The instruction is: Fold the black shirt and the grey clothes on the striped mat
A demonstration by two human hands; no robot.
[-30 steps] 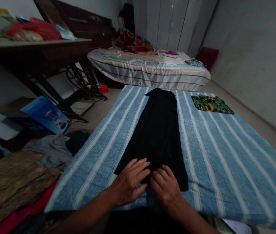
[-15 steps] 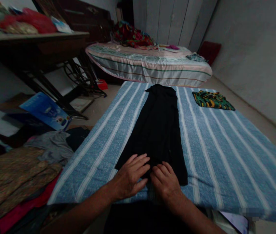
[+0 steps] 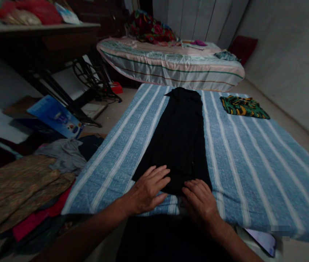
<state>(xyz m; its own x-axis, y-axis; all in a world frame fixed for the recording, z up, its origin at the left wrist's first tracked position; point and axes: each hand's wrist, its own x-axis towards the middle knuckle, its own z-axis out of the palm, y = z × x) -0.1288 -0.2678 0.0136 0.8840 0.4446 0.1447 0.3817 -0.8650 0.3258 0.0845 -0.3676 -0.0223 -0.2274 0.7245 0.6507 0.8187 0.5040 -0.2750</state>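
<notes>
A long black garment [image 3: 180, 134], smoothed out lengthwise, lies on the blue-and-white striped cloth [image 3: 241, 163] in front of me. At its near end, on the left, my left hand [image 3: 150, 189] rests with the fingers spread over the fabric. My right hand [image 3: 202, 198] lies on the near right edge, fingers stretched forward and slightly bent. Neither hand grips anything. Farther off to the right is a folded green, black and yellow patterned cloth [image 3: 244, 106].
Piled clothes [image 3: 26, 178] lie low on the left, near a blue box [image 3: 56, 116]. Behind them stands a sewing machine table [image 3: 42, 31]. A bed [image 3: 170, 69] is beyond the striped surface. A phone [image 3: 262, 240] sits below the near right edge.
My right hand has moved right along the garment's near edge, away from the left hand, and its fingers have straightened. The near edge now lies flatter. The view has shifted slightly.
</notes>
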